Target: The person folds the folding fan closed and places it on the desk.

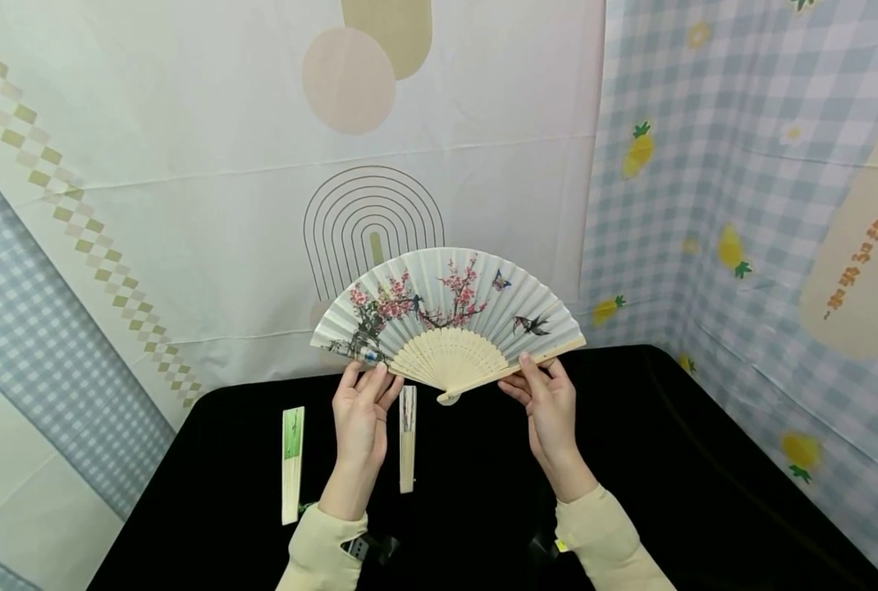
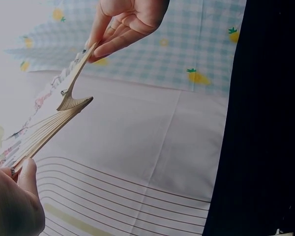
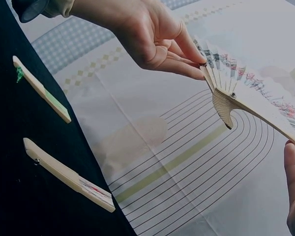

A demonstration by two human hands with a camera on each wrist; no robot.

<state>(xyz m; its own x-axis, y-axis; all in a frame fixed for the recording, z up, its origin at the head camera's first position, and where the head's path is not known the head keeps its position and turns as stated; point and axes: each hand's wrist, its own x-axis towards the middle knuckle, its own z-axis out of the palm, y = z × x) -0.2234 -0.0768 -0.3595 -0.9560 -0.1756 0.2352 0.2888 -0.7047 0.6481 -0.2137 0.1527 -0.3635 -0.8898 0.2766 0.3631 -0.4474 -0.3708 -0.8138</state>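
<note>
Spread wide between both hands is a folding fan (image 1: 450, 320), white with pink blossoms, a swallow and a butterfly, its pale ribs meeting at a pivot at the bottom. My left hand (image 1: 361, 414) pinches the fan's left outer edge between thumb and fingers. On the opposite edge, my right hand (image 1: 546, 406) pinches the other guard stick. The fan is held up above the black table. In the left wrist view, the fan (image 2: 51, 118) shows nearly edge-on, with the right hand (image 2: 132, 19) at its far end.
On the black tabletop (image 1: 468, 501) lie two folded fans: one with green leaf (image 1: 292, 464) at the left, another with a pale, red-marked leaf (image 1: 407, 439) near the left hand. A white patterned cloth (image 1: 210, 246) hangs behind, and a blue checked cloth (image 1: 653, 238) at the right.
</note>
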